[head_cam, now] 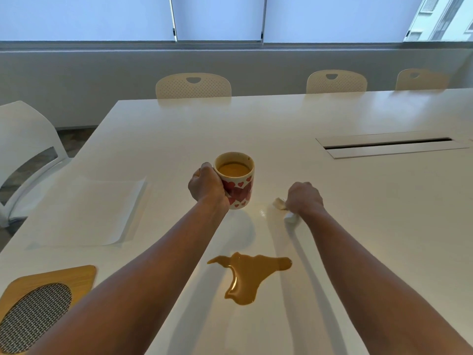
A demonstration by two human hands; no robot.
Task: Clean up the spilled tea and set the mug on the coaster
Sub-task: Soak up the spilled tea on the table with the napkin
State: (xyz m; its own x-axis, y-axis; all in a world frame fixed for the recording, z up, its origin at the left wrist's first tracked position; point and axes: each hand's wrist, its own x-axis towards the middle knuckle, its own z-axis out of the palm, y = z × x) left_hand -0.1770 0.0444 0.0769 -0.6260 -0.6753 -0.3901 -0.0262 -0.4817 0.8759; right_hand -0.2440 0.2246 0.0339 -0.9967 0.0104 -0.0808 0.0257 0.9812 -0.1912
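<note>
Lower centre of frame: tea puddle point(249, 276) on the table point(358, 201), untouched. Mug point(236, 180) sits above it, mid-frame, nearly full — left hand point(206, 184) closed round it. Right hand point(303, 198) fisted on a crumpled tissue point(281, 204), right of mug. Coaster point(46, 303) lower left. Move the mug slow and level; blot inward from the puddle's edges — don't smear.

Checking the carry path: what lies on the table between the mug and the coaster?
Head view: only the left forearm crosses above; the table between mug and coaster is bare.
</note>
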